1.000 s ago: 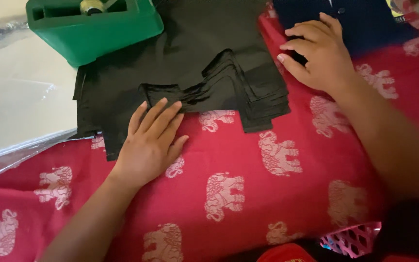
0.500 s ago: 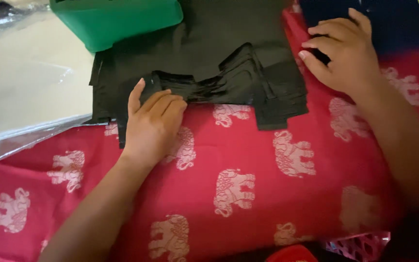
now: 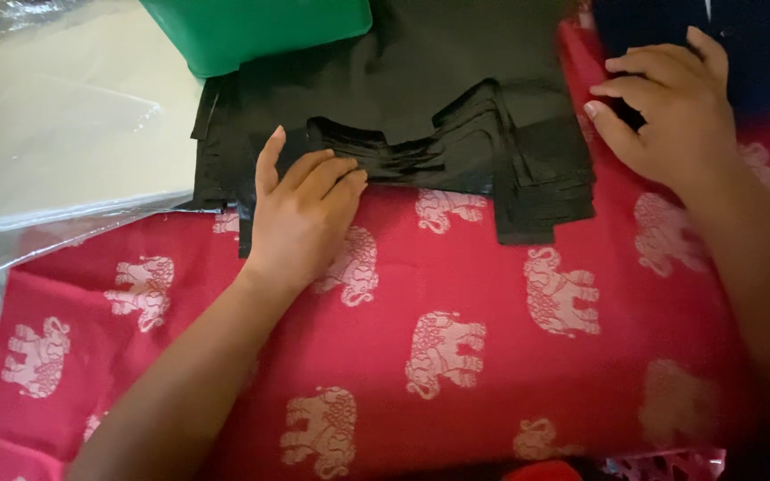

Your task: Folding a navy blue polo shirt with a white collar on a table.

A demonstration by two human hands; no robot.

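Observation:
A stack of black plastic bags (image 3: 421,98) with cut-out handles lies on a red cloth with pale elephant figures (image 3: 456,294). My left hand (image 3: 300,214) rests on the stack's near-left handle. Its fingers are curled over the handle's edge and pinch the top layers, with the thumb stretched out on the black plastic. My right hand (image 3: 679,111) lies at the upper right, fingers spread and bent, on a dark blue item (image 3: 759,44) next to the stack's right edge. It grips nothing that I can see.
A green plastic container (image 3: 260,31) sits on the far-left corner of the black stack. Clear plastic sheets (image 3: 64,151) over a pale surface fill the left side. A pink mesh thing (image 3: 661,465) peeks in at the bottom edge.
My left hand went from lying flat to curling its fingers on the handle's edge, bunching the top layers. The view shifted, so everything sits further right. My right hand stayed on the blue item.

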